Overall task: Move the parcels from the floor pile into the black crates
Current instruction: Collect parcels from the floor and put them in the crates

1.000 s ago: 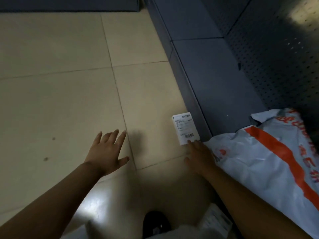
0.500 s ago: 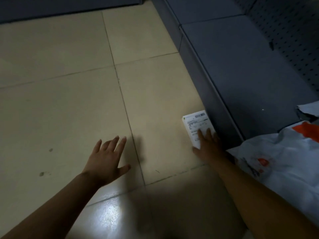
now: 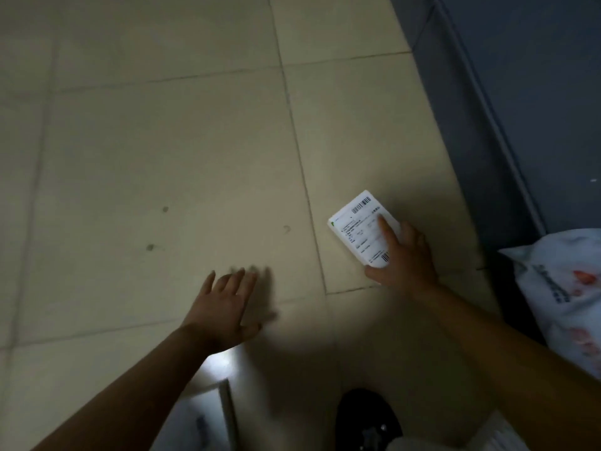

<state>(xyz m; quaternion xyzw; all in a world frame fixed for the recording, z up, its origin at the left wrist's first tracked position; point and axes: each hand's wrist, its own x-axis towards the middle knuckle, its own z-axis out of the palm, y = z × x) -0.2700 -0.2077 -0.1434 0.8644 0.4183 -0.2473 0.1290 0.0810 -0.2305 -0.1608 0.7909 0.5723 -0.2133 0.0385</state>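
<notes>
Small white parcel (image 3: pixel 362 227) lay flat on the tiled floor (image 3: pixel 162 141), right of centre, near the dark grey shelf base (image 3: pixel 461 131) but not touching it. Long axis ran diagonally, from upper right w/ a barcode at the far end down toward the person. The right hand (image 3: pixel 405 258) was already on it: index finger stretched across the label, thumb at the near short edge, other fingers over the right long edge. Looked like a pinch/grip forming, though whether the parcel was off the floor I couldn't tell. The left hand (image 3: pixel 224 307) hovered well apart to the left, fingers spread, holding nothing, blurred. So right hand clearly nearer; the lift, I'd judge, was a one-hand job.

Parcel itself: thin, rectangular, rigid-looking box or card mailer, white, top face mostly covered by a printed shipping label w/ two barcodes. Text too small to read. Probably light.

A white poly mailer bag (image 3: pixel 566 294) w/ red print sat at far right. No crates in view.
</notes>
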